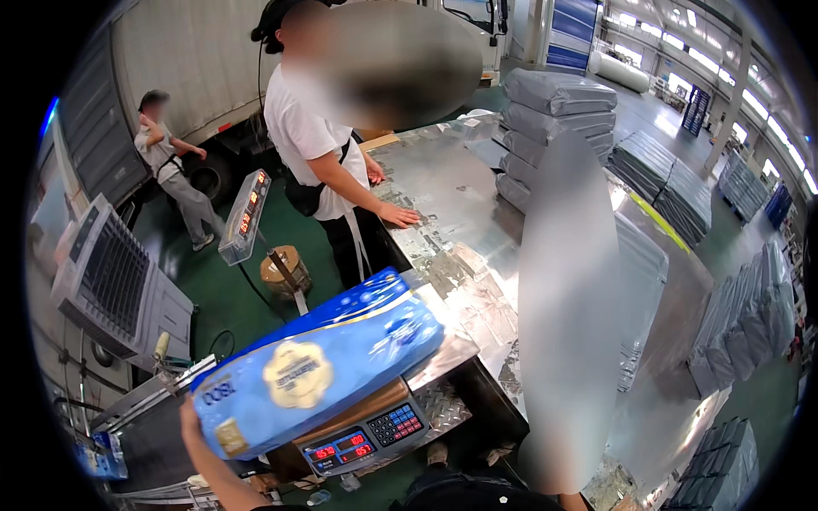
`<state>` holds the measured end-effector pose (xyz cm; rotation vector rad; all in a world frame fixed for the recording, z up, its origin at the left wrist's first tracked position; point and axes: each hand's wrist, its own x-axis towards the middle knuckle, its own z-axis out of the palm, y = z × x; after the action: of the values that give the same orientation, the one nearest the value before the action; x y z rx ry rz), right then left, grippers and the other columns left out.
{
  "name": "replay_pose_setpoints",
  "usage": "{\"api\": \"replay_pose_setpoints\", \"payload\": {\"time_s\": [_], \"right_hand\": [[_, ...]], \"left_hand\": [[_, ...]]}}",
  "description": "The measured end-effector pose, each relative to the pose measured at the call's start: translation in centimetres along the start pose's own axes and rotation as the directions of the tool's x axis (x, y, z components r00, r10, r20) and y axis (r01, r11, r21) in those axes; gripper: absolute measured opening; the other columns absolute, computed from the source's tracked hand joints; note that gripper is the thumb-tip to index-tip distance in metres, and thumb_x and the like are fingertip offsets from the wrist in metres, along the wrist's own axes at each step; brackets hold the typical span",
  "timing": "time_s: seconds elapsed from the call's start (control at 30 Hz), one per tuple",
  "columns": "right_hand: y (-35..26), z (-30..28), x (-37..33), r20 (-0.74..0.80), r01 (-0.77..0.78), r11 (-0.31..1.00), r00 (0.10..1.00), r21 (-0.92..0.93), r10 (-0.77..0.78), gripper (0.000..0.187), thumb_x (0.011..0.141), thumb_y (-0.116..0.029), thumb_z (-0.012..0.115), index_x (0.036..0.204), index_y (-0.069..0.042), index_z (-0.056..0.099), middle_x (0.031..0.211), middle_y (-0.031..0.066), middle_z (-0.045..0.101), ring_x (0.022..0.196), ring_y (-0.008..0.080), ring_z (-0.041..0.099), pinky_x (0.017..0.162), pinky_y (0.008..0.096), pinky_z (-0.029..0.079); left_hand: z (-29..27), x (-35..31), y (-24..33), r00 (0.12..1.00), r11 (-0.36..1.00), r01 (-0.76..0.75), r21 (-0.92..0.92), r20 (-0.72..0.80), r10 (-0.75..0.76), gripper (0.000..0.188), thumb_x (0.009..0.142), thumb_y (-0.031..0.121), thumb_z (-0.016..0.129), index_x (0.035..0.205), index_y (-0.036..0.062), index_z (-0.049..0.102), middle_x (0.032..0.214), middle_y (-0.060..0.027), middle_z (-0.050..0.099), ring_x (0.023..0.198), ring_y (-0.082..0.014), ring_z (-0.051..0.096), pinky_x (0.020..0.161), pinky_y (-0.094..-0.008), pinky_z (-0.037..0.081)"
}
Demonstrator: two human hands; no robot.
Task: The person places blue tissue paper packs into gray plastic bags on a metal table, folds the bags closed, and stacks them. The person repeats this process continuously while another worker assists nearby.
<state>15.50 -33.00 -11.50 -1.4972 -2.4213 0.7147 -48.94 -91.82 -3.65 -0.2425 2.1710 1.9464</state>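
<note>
My left hand (191, 426) holds the left end of a large blue plastic-wrapped pack (354, 336) with a cream flower-shaped label. The long pack lies tilted over a weighing scale (365, 439) with a keypad and red digits, and its far right end reaches the metal table's edge. Most of the hand's fingers are behind or against the pack's end. On the right, a bit of my right forearm (574, 502) shows at the lower edge; a blurred patch covers what lies above it, so my right hand cannot be made out.
A person (311, 145) in a white shirt rests both hands on the metal table (456, 187). Grey wrapped bundles (558, 94) are stacked on it. A conveyor (158, 439) runs at left, near an air cooler (119, 281) and a display on a post (245, 217). Another person (166, 162) stands farther back.
</note>
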Motion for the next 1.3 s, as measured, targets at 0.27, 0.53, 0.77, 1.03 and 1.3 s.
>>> {"api": "replay_pose_setpoints", "payload": {"time_s": [0.27, 0.53, 0.77, 1.03, 1.3], "right_hand": [[6.7, 4.5, 1.8, -0.141, 0.275, 0.957, 0.948, -0.092, -0.286, 0.027, 0.070, -0.026, 0.073, 0.062, -0.009, 0.053, 0.064, 0.0099, 0.055, 0.062, 0.0305, 0.057, 0.056, 0.0407, 0.045], [-0.4, -1.6, 10.2, 0.005, 0.209, 0.968, 0.977, 0.140, -0.212, 0.025, 0.075, -0.029, 0.067, 0.068, -0.008, 0.057, 0.072, 0.0100, 0.058, 0.068, 0.0315, 0.058, 0.061, 0.0402, 0.047], [3.4, -5.3, 21.7, 0.111, -0.163, 0.298, 0.977, 0.940, 0.184, 0.040, 0.094, -0.042, 0.050, 0.115, -0.008, 0.054, 0.101, 0.0055, 0.060, 0.089, 0.0157, 0.057, 0.076, 0.0319, 0.047], [10.4, -4.7, 24.9, 0.173, -0.222, 0.125, 0.932, 0.967, 0.318, 0.085, 0.081, -0.034, 0.067, 0.144, -0.002, 0.021, 0.125, 0.0167, 0.052, 0.113, 0.0259, 0.052, 0.098, 0.0349, 0.042], [17.9, -24.7, 17.7, 0.197, -0.227, 0.198, 0.967, 0.953, 0.162, 0.086, 0.071, -0.017, 0.065, 0.145, -0.003, 0.025, 0.134, 0.0158, 0.046, 0.118, 0.0251, 0.050, 0.097, 0.0339, 0.043]], "left_hand": [[27.6, 1.6, -0.7, 0.872, 0.786, 0.385, -0.485, 0.470, -0.137, 0.055, 0.093, 0.048, 0.047, 0.117, -0.0003, 0.059, 0.099, -0.0120, 0.066, 0.089, -0.0239, 0.062, 0.082, -0.0377, 0.049], [56.8, -14.3, 9.4, 0.686, 0.668, -0.721, -0.183, -0.056, 0.725, 0.038, 0.088, 0.009, 0.060, 0.055, -0.0017, 0.044, 0.054, -0.0031, 0.038, 0.057, -0.0139, 0.036, 0.052, -0.0314, 0.030], [61.2, -40.4, 11.9, -0.673, 0.209, -0.592, -0.778, 0.620, 0.404, 0.026, 0.070, 0.026, 0.078, 0.065, 0.0091, 0.059, 0.067, -0.0067, 0.053, 0.071, -0.0245, 0.057, 0.069, -0.0334, 0.047], [75.1, -33.5, -10.6, 0.399, 0.528, -0.803, 0.276, 0.907, 0.134, 0.048, 0.090, 0.044, 0.051, 0.114, 0.0039, 0.058, 0.101, -0.0209, 0.064, 0.096, -0.0356, 0.061, 0.083, -0.0418, 0.046], [86.4, -39.0, -8.3, -0.050, 0.707, -0.700, -0.103, 0.994, 0.095, 0.037, 0.094, 0.034, 0.044, 0.098, 0.0021, 0.062, 0.087, -0.0202, 0.065, 0.086, -0.0383, 0.061, 0.074, -0.0445, 0.047]]}}
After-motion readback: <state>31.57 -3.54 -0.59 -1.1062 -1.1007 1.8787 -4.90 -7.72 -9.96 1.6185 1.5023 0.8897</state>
